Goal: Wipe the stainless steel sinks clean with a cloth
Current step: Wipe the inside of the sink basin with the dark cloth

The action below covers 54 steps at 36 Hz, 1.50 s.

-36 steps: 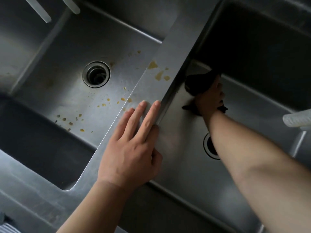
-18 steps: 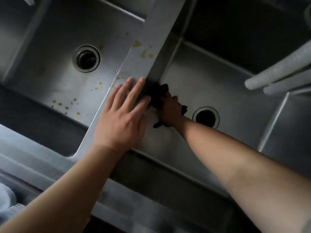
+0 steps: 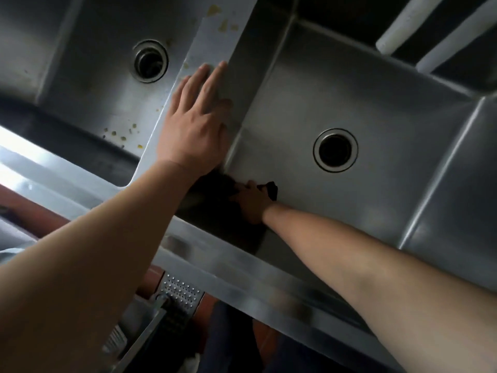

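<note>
Leaning over two steel sinks that fill most of the frame: the right sink takes the centre and right, the left sink the upper left, and a flat steel divider runs between them from the top centre down toward the middle. A steel front ledge crosses the lower half on a diagonal. Both my bare forearms reach in from the bottom, one from the lower left and one from the lower right.

My left hand lies flat on the divider just left of centre, fingers straight and close together, pointing toward the top of the frame, holding nothing. My right hand is down in the near left corner of the right sink, just below centre, pressing a dark cloth against the steel there. The cloth bunches out past my knuckles. That corner is deep in shadow, so I cannot tell how my right fingers are set on it.

Each sink has a round drain: one right of centre, the other in the upper left. Two pale tubes cross the upper right corner. Yellowish food specks dot the left sink floor, and a few yellow smears sit on the divider near the top edge.
</note>
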Motion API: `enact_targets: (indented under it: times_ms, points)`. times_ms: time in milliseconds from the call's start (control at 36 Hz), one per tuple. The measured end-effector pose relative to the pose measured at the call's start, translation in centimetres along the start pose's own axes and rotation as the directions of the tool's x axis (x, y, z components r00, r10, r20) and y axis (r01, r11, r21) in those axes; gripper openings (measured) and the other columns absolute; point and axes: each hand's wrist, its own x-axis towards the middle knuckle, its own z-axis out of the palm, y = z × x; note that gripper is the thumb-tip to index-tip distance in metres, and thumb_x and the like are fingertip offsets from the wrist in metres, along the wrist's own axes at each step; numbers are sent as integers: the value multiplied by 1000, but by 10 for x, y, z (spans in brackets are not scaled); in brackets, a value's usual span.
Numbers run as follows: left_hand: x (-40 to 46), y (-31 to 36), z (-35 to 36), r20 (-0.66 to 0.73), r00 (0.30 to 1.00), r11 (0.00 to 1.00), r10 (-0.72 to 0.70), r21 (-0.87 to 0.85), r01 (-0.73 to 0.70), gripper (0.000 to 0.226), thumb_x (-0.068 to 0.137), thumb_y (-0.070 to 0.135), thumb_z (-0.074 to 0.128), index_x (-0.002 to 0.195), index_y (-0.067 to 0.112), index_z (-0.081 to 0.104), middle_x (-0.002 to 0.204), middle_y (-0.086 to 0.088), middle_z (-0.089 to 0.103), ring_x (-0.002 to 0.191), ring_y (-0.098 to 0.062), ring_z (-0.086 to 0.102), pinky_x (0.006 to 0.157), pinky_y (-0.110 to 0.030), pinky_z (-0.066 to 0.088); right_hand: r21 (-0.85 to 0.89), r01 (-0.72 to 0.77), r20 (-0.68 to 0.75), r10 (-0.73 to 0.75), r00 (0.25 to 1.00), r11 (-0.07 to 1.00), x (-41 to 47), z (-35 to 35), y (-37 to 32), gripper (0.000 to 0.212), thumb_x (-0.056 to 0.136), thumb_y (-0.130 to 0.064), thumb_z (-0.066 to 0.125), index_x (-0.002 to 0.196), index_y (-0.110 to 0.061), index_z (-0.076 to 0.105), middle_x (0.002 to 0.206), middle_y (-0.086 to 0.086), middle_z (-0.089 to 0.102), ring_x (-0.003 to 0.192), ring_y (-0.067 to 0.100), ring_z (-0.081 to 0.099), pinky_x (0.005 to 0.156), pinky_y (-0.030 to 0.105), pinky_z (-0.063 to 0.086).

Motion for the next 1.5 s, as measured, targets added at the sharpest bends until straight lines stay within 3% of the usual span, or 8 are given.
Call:
enact_targets:
  times_ms: [333,500,556,667,889,1139,1333,1500]
  points:
    - [2,9,-5,124,992,998,-28,67,20,53,79,31,45,123,9,64,163,-16,16,149,-41,15,123,-48,6,262,-314,-67,342,937,912,-153,75,140,72,87,-10,58,142,-53,41,153,0,32,138,28,26,114,51,26]
    - [-4,47,12,81,985,988,151,-50,-148,55,76,26,54,128,13,62,149,-24,38,145,-43,21,122,-53,2,630,-485,-347,778,524,607,-168,73,217,65,91,-5,50,149,-33,41,136,14,41,114,38,40,102,33,35]
    - [1,65,38,266,946,978,183,-148,-148,50,82,22,57,132,18,62,148,-17,45,144,-38,27,121,-48,10,701,-501,-337,855,395,507,-149,49,241,66,93,-4,45,150,-36,38,143,12,37,121,39,39,106,33,32]
    - [12,79,110,759,650,998,26,-60,29,68,98,40,48,157,30,15,167,-4,3,153,-25,2,123,-34,5,739,-501,-349,892,288,450,-115,-18,287,62,94,-8,45,149,-36,39,156,12,25,136,43,31,114,42,30]
    - [-3,54,180,723,675,964,-148,-48,263,97,86,38,64,158,24,0,165,-11,-8,152,-34,-2,124,-41,8,696,-293,-472,725,502,656,-33,-132,295,48,98,-15,49,145,-24,48,153,11,41,139,32,40,113,32,31]
    - [11,70,116,905,419,939,-73,-78,334,56,95,46,42,140,14,49,149,-11,45,134,-32,45,110,-38,38,391,-228,-404,389,828,891,1,-72,151,77,84,-6,53,152,-38,33,160,6,19,134,41,28,110,46,36]
    - [-43,62,-17,448,894,815,-26,-508,278,43,88,19,59,130,25,61,127,3,65,115,-19,58,98,-29,45,448,-146,-190,253,949,882,-8,-26,55,49,95,-16,56,144,-17,46,149,12,43,135,32,42,111,40,34]
    - [-108,8,-60,95,957,796,-275,-536,282,42,88,19,55,129,17,62,135,5,56,128,-14,49,111,-22,33,387,-284,132,252,959,877,-37,-1,4,43,101,-16,49,144,-14,49,150,11,46,136,27,46,111,32,35]
